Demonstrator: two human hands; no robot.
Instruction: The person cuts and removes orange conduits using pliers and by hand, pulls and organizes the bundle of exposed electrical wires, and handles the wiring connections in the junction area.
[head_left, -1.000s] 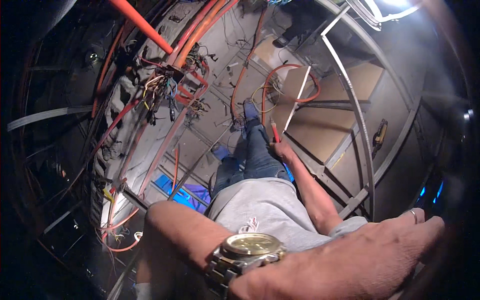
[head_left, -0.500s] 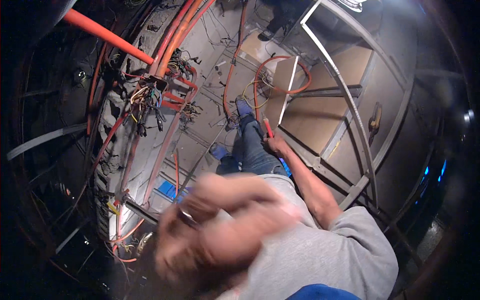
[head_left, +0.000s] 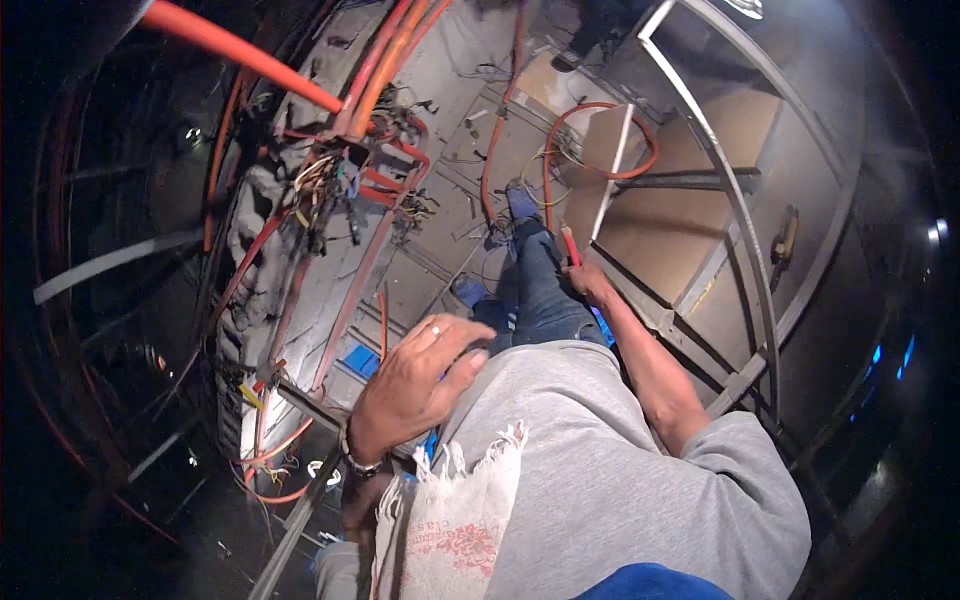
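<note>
Head view: R hand [head_left: 588, 282], approx 2 o'clock of centre, is closed round a red tool [head_left: 571, 246], down beside the jeans [head_left: 550, 290]; grip detail too small to tell. L hand [head_left: 418, 383], approx 7 o'clock, is half open, fingers curled, thumb apart, nothing visible in it; ring on, band at wrist. Fringed cloth [head_left: 460, 525] lies at 6 o'clock, over the grey shirt [head_left: 620, 480].

Step, prob.: just carrying the tool, no contact w/ work seen. Any move of it calls for a firm R grip & tip kept clear of the panel [head_left: 606, 170], nr the tool at 1 o'clock. Loose wires [head_left: 325, 180] are well apart, approx 10 o'clock.

Tool's long axis runs approx 11 to 5 o'clock, free end pointing to 11, away from the wearer; tip type unclear.
</note>
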